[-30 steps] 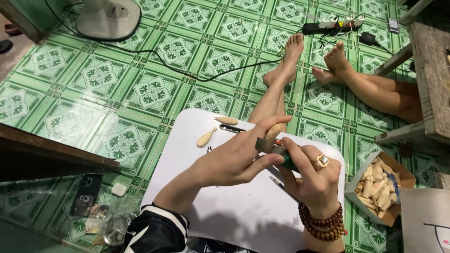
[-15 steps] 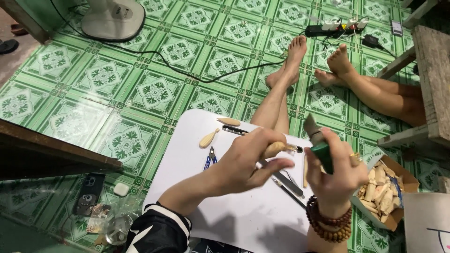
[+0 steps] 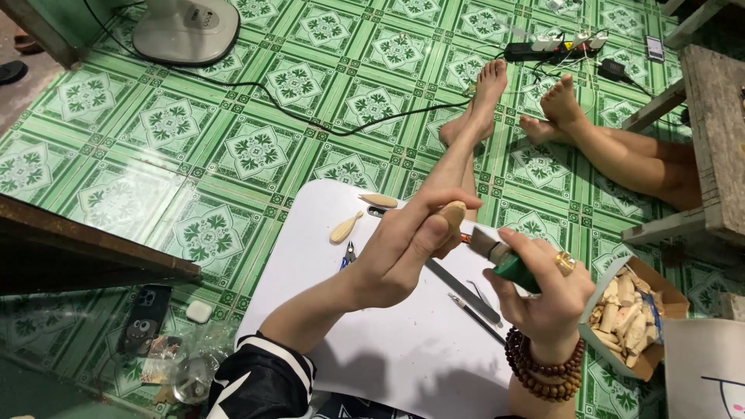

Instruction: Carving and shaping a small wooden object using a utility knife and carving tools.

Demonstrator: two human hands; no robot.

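Above the white board (image 3: 388,341), our left hand (image 3: 396,256) pinches the wooden piece (image 3: 452,216); at three o'clock our right hand (image 3: 547,295) clenches the green-handled tool (image 3: 504,260). We keep fingertips behind its tip.

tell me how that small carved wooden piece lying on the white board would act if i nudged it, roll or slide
The carved wooden piece looks flat and teardrop-shaped, so it would probably slide or spin on the smooth white board rather than roll. It seems small and pale like light wood, so likely very light and stiff. Its narrow tip might be the fragile part.
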